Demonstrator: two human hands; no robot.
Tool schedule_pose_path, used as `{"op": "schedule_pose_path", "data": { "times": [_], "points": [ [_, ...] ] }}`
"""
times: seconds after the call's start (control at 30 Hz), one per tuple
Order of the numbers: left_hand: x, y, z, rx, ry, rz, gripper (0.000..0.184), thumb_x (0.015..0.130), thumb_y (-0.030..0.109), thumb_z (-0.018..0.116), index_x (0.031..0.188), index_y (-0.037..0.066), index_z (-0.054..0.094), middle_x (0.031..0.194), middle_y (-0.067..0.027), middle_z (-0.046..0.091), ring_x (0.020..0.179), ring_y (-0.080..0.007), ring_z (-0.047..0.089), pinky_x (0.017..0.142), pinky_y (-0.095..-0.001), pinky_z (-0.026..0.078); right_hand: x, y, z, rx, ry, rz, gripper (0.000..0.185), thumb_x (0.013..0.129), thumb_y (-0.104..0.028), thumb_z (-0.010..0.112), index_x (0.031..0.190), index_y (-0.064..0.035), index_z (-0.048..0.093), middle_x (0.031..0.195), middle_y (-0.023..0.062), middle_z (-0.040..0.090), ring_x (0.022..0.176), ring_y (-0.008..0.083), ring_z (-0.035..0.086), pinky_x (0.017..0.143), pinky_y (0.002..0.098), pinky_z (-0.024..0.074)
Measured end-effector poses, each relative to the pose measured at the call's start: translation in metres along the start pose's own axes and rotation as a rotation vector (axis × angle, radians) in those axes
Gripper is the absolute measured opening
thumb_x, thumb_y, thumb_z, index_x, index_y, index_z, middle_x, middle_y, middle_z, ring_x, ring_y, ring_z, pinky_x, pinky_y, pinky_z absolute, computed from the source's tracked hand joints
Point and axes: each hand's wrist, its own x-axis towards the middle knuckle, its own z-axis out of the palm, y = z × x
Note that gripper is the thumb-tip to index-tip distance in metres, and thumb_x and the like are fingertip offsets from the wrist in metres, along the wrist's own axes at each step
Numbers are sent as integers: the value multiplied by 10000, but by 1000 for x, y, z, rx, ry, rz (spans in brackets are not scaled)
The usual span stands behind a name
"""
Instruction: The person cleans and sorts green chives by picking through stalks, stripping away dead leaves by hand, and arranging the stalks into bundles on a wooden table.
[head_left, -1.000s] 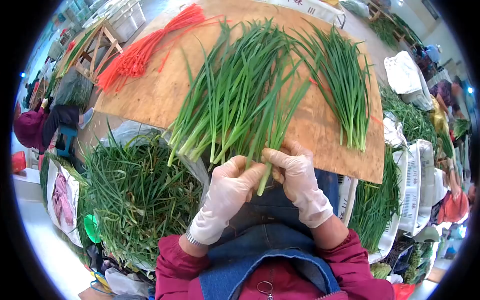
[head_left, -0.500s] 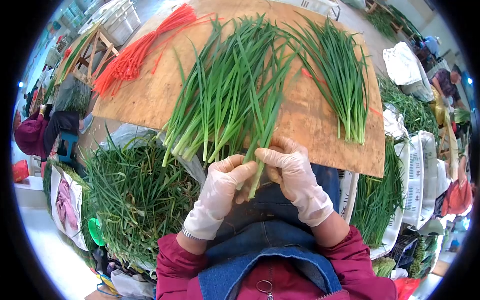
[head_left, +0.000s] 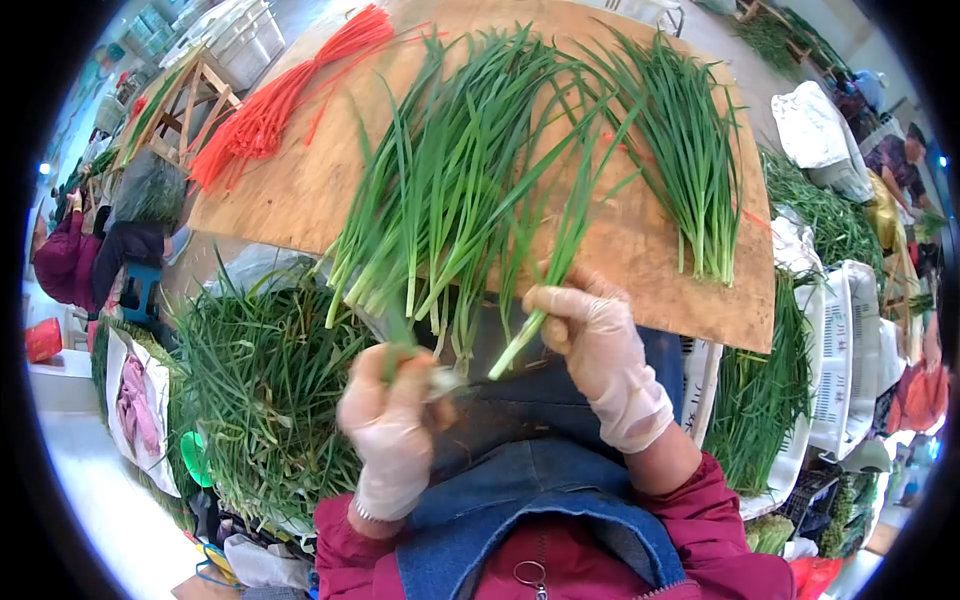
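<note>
My right hand point(head_left: 605, 345), in a thin whitish glove, is closed round a few garlic chives point(head_left: 565, 245); their pale cut ends point down toward my lap. Off to the left, my gloved left hand point(head_left: 385, 420) is blurred, its fingers pinched on a green chive leaf point(head_left: 400, 325) that sticks up from them. Something whitish by those fingertips is too smeared to make out. Just beyond my hands a loose pile of chives point(head_left: 440, 190) lies on the wooden board point(head_left: 640, 290), stem ends overhanging the near edge. A second bunch of chives point(head_left: 690, 170) rests at the right.
Red plastic ties point(head_left: 270, 110) lie at the board's far left. Below the board on the left is a big heap of leafy trimmings point(head_left: 270, 390). White crates point(head_left: 840, 350) and more chives point(head_left: 755, 420) stand at the right. Other people sit at both sides.
My hands have drawn apart. The left one has pulled down and left with a leaf, while the right keeps the chives near the board's edge.
</note>
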Motion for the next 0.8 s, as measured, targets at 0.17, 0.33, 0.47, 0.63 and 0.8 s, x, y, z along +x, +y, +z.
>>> {"op": "schedule_pose_path", "data": {
  "times": [0.17, 0.33, 0.47, 0.63, 0.8],
  "points": [
    [-13, -8, -102, 107, 449, 243, 189, 908, 223, 539, 891, 35, 547, 602, -11, 507, 459, -88, 470, 377, -224, 366, 2, -4, -20, 16, -78, 2, 224, 787, -49, 602, 1004, 4, 580, 789, 90, 627, 627, 118, 549, 507, 209, 390],
    [-22, -26, -164, 1189, 450, 213, 197, 870, 200, 603, 897, 5, 621, 730, -91, 619, 574, -162, 563, 499, -263, 434, 0, -2, -24, 3, -256, 50, 323, 821, -93, 597, 1120, 16, 543, 888, 106, 642, 752, 146, 588, 593, 229, 426],
    [-25, -4, -81, 606, 45, 37, 169, 874, 152, 590, 908, -3, 649, 735, -53, 620, 604, -80, 539, 522, -205, 430, -2, 4, -20, -27, -293, 68, 371, 835, -116, 595, 1170, 23, 516, 940, 111, 645, 805, 162, 603, 665, 247, 452],
    [5, 6, 4, 134, -457, -517, 239, 865, 135, 522, 1006, -42, 598, 777, -110, 643, 545, -100, 548, 470, -196, 396, -6, 11, -19, -25, -298, 80, 405, 840, -125, 594, 1202, 26, 494, 1002, 112, 631, 815, 168, 604, 707, 279, 473],
    [13, -15, 19, -37, -493, -553, 202, 859, 150, 560, 940, -30, 604, 683, -88, 613, 448, -79, 474, 386, -176, 306, -9, 10, -19, -53, -230, 118, 387, 834, -120, 603, 1190, 6, 520, 1028, 110, 618, 801, 159, 598, 682, 278, 476]
  ]
}}
